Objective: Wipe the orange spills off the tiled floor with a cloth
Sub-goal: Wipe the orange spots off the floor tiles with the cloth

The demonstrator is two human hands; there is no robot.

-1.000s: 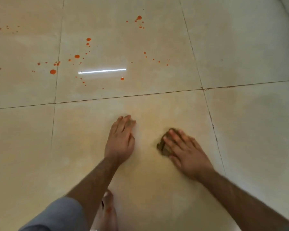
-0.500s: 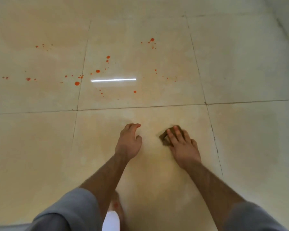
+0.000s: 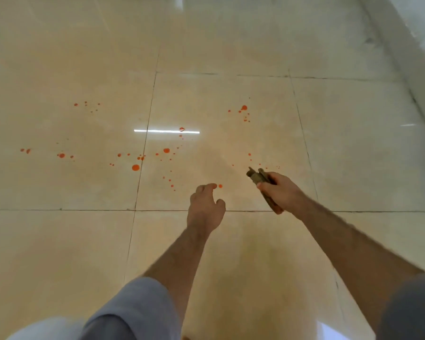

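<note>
Brown, soft cloth (image 3: 261, 180) is bunching limply inside the right hand (image 3: 281, 192), fingers clamped around it; left hand (image 3: 205, 208) fingers are curling apart, empty. Orange spills (image 3: 135, 167) are dotting the glossy, likely slippery tiled floor (image 3: 353, 143) at frame centre.

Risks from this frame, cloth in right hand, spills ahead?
1. The left hand has a fingertip right beside an orange drop; planting it there would likely smear it.
2. The cloth is bunched in the right hand, so a pass may cover little.
3. The orange spills scatter over two tiles; small far-left specks are easy to miss.
</note>
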